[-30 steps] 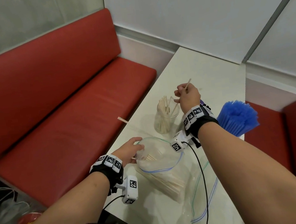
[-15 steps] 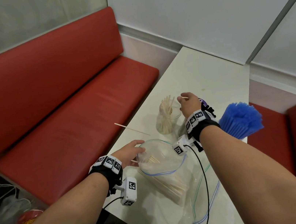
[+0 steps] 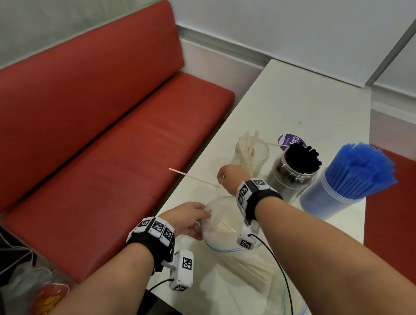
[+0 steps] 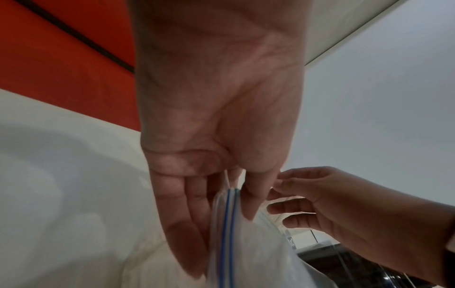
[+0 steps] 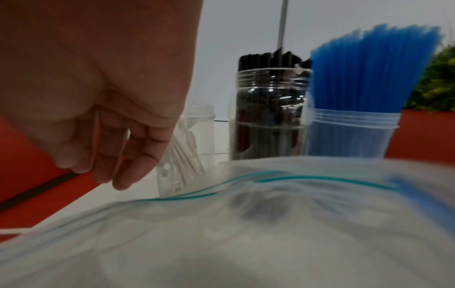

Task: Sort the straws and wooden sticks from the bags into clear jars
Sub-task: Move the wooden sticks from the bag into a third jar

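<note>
My left hand (image 3: 205,215) pinches the rim of a clear zip bag (image 3: 226,232) and holds its mouth open; the blue zip line (image 4: 227,233) runs between thumb and fingers. Pale wooden sticks (image 3: 253,269) lie inside the bag. My right hand (image 3: 220,178) hovers just beyond the bag's mouth with its fingers (image 5: 118,165) hanging loosely and holding nothing. Its fingertips are close to the near end of a thin stick (image 3: 193,177) that lies on the table and sticks out over the edge. Behind the hand stands a clear jar of wooden sticks (image 3: 251,150).
A jar of black straws (image 3: 297,168) and a jar of blue straws (image 3: 341,191) stand to the right on the white table (image 3: 300,95). A purple label (image 3: 292,140) lies behind them. A second flat bag (image 3: 286,307) lies nearest me. A red bench (image 3: 92,147) runs along the left.
My right hand held a stick over the stick jar, let it go there, and has come down and back towards the bag. My left hand has kept its hold on the bag rim.
</note>
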Tool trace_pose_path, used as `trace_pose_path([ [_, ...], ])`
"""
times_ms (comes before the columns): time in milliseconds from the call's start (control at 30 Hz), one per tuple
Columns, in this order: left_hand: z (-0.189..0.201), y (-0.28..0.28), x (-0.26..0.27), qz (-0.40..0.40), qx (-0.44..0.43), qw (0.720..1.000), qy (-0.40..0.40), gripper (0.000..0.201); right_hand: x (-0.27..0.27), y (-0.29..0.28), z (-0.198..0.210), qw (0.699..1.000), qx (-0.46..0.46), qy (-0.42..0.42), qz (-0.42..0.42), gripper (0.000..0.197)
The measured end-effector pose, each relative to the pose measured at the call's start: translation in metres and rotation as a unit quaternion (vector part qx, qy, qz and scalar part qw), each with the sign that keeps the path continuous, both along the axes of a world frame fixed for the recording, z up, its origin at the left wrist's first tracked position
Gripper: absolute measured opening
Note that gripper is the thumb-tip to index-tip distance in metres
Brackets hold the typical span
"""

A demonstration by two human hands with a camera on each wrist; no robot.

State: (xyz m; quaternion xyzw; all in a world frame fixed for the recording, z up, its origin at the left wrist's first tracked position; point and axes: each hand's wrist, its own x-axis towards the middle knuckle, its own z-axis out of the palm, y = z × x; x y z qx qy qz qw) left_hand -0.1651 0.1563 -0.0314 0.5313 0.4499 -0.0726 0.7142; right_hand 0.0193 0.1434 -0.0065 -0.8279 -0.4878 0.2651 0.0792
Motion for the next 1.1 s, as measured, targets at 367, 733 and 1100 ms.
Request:
trace_pose_path([
  [367,-0.025,0.009,-0.024,-0.062,-0.075,0.995,-0.021,0.031,-0.016,0.045,-0.078,0.985,-0.087,-0.125,0.08,0.031],
  [733,-0.019,0.041,0.003,-0.129,-0.064,0.989,0.019,0.04,-0.008,0.047,-0.087,0.991,-0.119,-0.044,0.046,0.027],
  [1100,0.048,0.135,0.116,-0.248,0.204,0.933,0.16,0.036,0.034,0.017,0.023,0.934,0.216,0.26,-0.117,0.007],
])
